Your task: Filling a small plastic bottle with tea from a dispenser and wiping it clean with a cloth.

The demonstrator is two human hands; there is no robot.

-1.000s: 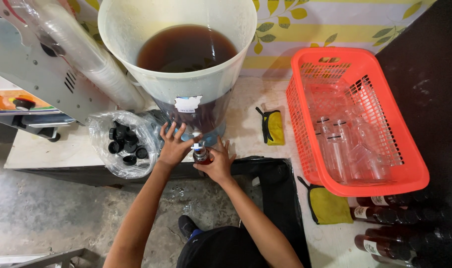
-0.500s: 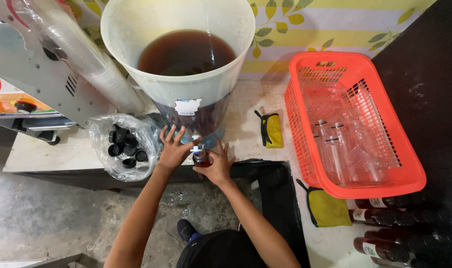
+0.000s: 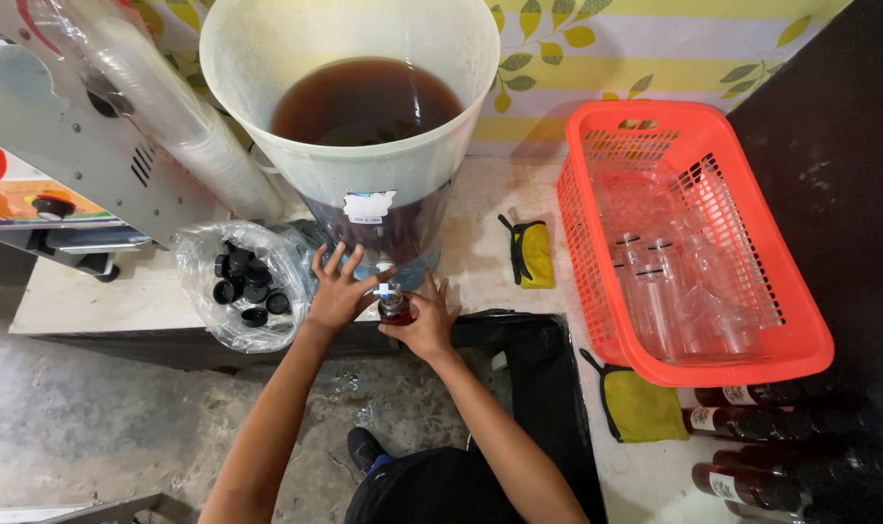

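head cam: you look steeply down from above | faces bucket (image 3: 349,146) and wall | hands at arm's length, mid-frame | only view, nothing shared

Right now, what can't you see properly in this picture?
Head view only:
- Tap: hidden behind the left hand and the tub.
- Small bottle: mostly covered by the right hand; fill level unclear.
- Clear bottles in the red basket: too see-through to count.
- Filled bottles: lost in shadow.
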